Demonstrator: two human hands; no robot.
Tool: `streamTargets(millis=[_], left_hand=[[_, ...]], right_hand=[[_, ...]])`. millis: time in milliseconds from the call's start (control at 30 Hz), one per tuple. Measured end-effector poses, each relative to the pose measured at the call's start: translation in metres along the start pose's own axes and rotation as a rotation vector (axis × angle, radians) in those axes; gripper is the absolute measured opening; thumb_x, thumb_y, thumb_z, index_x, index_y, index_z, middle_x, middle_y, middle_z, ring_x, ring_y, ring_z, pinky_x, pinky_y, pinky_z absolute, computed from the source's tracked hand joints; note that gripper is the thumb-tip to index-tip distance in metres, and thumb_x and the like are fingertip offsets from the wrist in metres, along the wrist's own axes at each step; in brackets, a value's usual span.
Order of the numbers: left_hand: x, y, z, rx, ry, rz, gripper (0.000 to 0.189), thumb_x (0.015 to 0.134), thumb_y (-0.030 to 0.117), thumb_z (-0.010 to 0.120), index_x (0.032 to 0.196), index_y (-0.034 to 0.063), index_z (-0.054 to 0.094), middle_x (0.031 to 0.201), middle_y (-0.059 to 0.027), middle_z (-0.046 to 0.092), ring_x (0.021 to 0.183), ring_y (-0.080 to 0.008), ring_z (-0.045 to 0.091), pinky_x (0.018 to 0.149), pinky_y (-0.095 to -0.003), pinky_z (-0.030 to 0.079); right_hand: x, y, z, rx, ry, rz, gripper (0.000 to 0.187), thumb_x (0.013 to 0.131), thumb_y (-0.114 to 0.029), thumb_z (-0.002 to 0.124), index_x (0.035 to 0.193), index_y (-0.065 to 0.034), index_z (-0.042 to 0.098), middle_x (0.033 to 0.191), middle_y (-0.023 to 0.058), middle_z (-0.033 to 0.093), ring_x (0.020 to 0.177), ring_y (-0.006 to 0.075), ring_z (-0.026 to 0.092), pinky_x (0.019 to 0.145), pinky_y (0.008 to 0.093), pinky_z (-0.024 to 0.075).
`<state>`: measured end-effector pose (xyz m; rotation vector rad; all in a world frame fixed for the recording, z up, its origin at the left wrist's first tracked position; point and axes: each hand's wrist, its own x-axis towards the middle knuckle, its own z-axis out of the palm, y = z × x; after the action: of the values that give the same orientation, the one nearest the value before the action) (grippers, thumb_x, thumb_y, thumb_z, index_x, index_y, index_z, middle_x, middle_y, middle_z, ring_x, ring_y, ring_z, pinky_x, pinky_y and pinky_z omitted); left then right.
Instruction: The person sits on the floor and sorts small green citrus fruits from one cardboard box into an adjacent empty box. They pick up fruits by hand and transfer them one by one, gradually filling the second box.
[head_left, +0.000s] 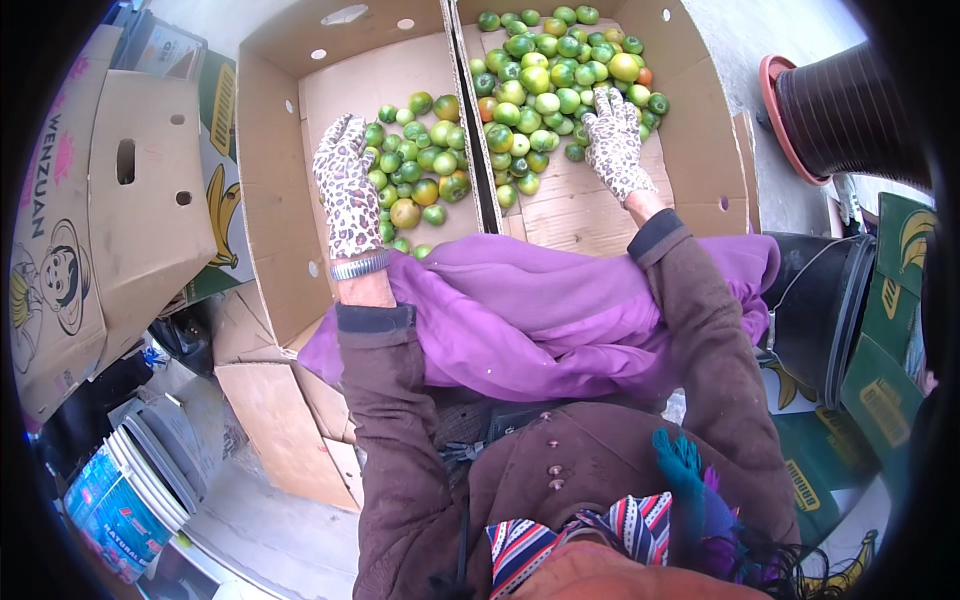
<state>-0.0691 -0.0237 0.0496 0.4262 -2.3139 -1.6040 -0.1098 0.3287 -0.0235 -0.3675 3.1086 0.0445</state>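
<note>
My left hand (348, 187), in a leopard-print glove, is in the left cardboard box (268, 202), along the left side of a loose heap of green tomatoes (409, 150). Its fingers lie close together and the palm side is hidden, so a hold cannot be made out. In the right cardboard box (694, 97), my right hand (616, 142), gloved alike, rests palm down on the near edge of a larger heap of tomatoes (536, 79). Its fingers are slightly apart. Most tomatoes are green; a few are orange or reddish.
Purple cloth (525, 300) covers my lap and meets the boxes' near edges. A dark ribbed pot (840, 112) and black bucket (814, 307) stand at right. Upright cartons (142, 202), a flattened cardboard flap (285, 427) and stacked plastic buckets (127, 495) are at left.
</note>
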Motion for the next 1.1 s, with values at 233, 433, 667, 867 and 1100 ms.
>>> streamTargets(millis=[233, 433, 667, 867, 1100], left_hand=[[-0.005, 0.029, 0.019, -0.250, -0.179, -0.197, 0.031, 0.093, 0.006, 0.058, 0.121, -0.0063, 0.058, 0.118, -0.0164, 0.063, 0.106, -0.0205, 0.064, 0.090, -0.0296, 0.054], [-0.018, 0.056, 0.035, -0.298, -0.442, -0.074, 0.040, 0.091, 0.011, 0.066, 0.127, -0.0020, 0.058, 0.114, -0.0125, 0.067, 0.096, -0.0164, 0.066, 0.084, -0.0270, 0.055], [-0.028, 0.070, 0.034, -0.379, -0.681, 0.071, 0.042, 0.092, 0.018, 0.064, 0.131, 0.0045, 0.058, 0.119, -0.0112, 0.064, 0.108, -0.0162, 0.061, 0.094, -0.0298, 0.051], [-0.003, 0.038, 0.005, 0.085, -0.153, 0.012, 0.038, 0.088, 0.013, 0.067, 0.124, 0.0026, 0.061, 0.115, -0.0132, 0.067, 0.099, -0.0234, 0.067, 0.089, -0.0325, 0.053], [0.009, 0.005, -0.016, 0.658, 0.351, 0.035, 0.046, 0.082, 0.022, 0.073, 0.121, 0.0013, 0.063, 0.123, -0.0198, 0.063, 0.115, -0.0279, 0.060, 0.099, -0.0373, 0.045]], right_hand=[[0.007, -0.013, -0.028, -0.033, -0.044, 0.019, 0.043, 0.076, -0.017, 0.073, 0.116, -0.0040, 0.065, 0.145, 0.0182, 0.043, 0.134, 0.0360, 0.039, 0.114, 0.0470, 0.0265], [0.008, -0.063, -0.116, 0.439, 0.718, -0.229, 0.048, 0.068, -0.019, 0.081, 0.112, -0.0057, 0.066, 0.141, 0.0155, 0.049, 0.131, 0.0355, 0.044, 0.109, 0.0455, 0.0356], [-0.005, -0.104, -0.123, 0.451, 0.680, -0.520, 0.054, 0.071, -0.033, 0.080, 0.119, -0.0131, 0.066, 0.133, 0.0121, 0.056, 0.124, 0.0319, 0.053, 0.102, 0.0459, 0.0439], [0.017, -0.014, -0.081, 0.368, 0.572, -0.074, 0.046, 0.081, -0.025, 0.074, 0.124, -0.0109, 0.064, 0.131, 0.0131, 0.059, 0.122, 0.0296, 0.055, 0.102, 0.0408, 0.0433], [0.002, -0.006, -0.045, 0.375, -0.112, -0.012, 0.035, 0.080, -0.021, 0.069, 0.111, -0.0056, 0.068, 0.108, 0.0136, 0.067, 0.102, 0.0305, 0.063, 0.089, 0.0404, 0.0490]])
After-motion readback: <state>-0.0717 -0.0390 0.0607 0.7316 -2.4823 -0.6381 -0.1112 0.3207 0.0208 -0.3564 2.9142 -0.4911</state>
